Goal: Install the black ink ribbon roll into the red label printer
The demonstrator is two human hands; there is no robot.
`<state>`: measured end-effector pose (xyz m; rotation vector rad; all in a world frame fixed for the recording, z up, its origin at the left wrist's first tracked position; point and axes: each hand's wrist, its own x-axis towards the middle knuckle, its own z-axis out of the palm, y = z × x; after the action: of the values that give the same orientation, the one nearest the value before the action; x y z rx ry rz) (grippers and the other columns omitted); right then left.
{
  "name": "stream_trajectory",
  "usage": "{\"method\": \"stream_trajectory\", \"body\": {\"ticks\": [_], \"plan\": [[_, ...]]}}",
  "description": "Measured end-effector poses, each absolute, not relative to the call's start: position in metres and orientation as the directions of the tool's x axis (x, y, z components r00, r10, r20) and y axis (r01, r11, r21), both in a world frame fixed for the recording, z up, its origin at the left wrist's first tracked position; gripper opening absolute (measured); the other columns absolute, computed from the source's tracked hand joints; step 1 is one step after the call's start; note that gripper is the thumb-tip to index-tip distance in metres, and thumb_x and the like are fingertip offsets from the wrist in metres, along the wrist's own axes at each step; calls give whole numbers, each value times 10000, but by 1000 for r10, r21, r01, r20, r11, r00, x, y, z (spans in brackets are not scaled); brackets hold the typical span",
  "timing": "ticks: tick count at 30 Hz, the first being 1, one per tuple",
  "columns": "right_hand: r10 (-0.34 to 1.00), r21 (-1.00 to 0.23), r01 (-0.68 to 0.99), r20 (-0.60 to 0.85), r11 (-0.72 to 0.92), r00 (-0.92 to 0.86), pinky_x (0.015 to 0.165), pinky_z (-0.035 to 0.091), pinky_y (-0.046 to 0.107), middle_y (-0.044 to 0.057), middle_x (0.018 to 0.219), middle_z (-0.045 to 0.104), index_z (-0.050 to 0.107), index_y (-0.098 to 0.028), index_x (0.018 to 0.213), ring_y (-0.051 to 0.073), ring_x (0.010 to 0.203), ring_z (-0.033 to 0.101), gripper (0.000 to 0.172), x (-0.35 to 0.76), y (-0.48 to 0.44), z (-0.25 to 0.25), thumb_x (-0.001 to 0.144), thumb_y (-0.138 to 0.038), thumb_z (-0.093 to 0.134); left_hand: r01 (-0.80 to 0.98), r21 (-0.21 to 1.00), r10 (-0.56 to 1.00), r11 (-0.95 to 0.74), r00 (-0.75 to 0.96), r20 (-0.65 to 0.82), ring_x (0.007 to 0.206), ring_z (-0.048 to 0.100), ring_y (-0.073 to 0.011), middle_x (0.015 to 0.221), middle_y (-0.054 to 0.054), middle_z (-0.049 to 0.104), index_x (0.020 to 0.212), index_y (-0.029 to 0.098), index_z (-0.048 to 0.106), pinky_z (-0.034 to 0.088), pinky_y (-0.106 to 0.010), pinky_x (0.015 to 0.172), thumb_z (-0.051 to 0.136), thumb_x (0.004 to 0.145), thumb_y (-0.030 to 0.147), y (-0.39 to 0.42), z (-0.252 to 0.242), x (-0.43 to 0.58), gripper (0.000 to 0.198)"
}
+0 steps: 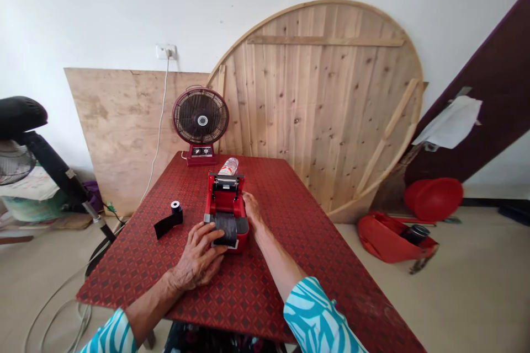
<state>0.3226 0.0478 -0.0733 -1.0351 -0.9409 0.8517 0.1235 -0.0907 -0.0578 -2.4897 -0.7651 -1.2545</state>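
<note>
L hand [199, 259] lies over the black strip [226, 227] at the front of the red machine [226, 204], mid-table [314, 242]; can't tell if the fingers pinch it. R hand [251, 208] rests flat vs the machine's right side, clamped on nothing.

Risks, as I judge: strip could crease or slip off skew if pulled w/ the body only lightly braced; machine could slide on the cloth. Loose black roll [176, 207], well apart at left, may roll.

Containers: bottle [229, 166] lying just behind the machine, contents unclear. On the floor, red basin [434, 197] tipped, inside hidden; red bag [385, 237] open w/ a dark can [415, 233] in it.
</note>
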Motion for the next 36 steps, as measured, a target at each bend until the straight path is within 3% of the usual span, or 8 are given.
{"method": "stream_trajectory", "body": {"ticks": [8,14,19,21,23,27,31,36], "plan": [[927,-947,-177,205,269,315,819,474,339,16,903,736,681,-225,919,203,894,645,432,322,54,-45,726,-585,541,566,4,339,-824,487,805,1218,507,-268,1125,-73,667,998,246,676,400,-509,1049,587,792,157,-89,-56,125,242],[900,-945,-28,300,325,317,1019,374,382,31,1043,697,701,-232,722,221,1083,584,343,330,14,-51,766,-529,535,542,54,363,-838,483,797,1227,491,-261,1136,-66,668,1030,246,665,370,-508,1068,612,786,152,-88,-58,124,266],[916,-959,-92,225,269,332,1045,363,390,31,1132,668,716,-244,873,217,1125,561,255,328,-14,-60,745,-437,609,522,104,398,-847,492,775,1223,502,-261,1134,-72,670,1075,247,643,357,-518,1075,606,802,168,-91,-58,121,287],[925,-960,-150,175,236,338,1008,398,398,26,1065,694,702,-242,910,219,1066,587,271,326,-15,-61,714,-418,637,512,214,459,-832,417,785,1229,501,-273,1127,-85,668,1114,235,620,357,-531,1068,595,822,210,-88,-55,119,293],[940,-961,-203,119,190,318,953,438,397,19,1006,710,691,-240,929,220,995,610,300,326,-13,-61,679,-403,662,503,438,606,-746,238,759,1241,498,-273,1166,-103,647,1159,220,589,379,-518,1052,557,865,267,-79,-51,119,299],[958,-949,-282,60,142,281,882,479,384,16,992,713,681,-241,950,221,941,630,327,325,-11,-60,653,-378,667,226,893,914,-390,-24,406,1141,591,-220,1241,-118,616,1222,201,529,473,-414,973,483,913,385,-44,-38,126,363],[963,-953,-254,101,167,251,895,484,393,23,1017,719,665,-240,1008,229,979,635,335,326,-12,-56,688,-338,645,-17,981,980,-193,-43,192,1151,592,-225,1274,-134,596,1236,161,501,491,-366,954,627,776,343,-14,-36,136,510],[959,-954,-211,160,211,235,959,462,412,26,1074,708,653,-245,1061,229,1060,612,349,325,-13,-56,723,-320,609,-90,995,999,-41,-33,38,1104,618,-211,1361,-124,530,1323,196,423,552,-295,806,592,754,276,-9,-43,140,599]]}}
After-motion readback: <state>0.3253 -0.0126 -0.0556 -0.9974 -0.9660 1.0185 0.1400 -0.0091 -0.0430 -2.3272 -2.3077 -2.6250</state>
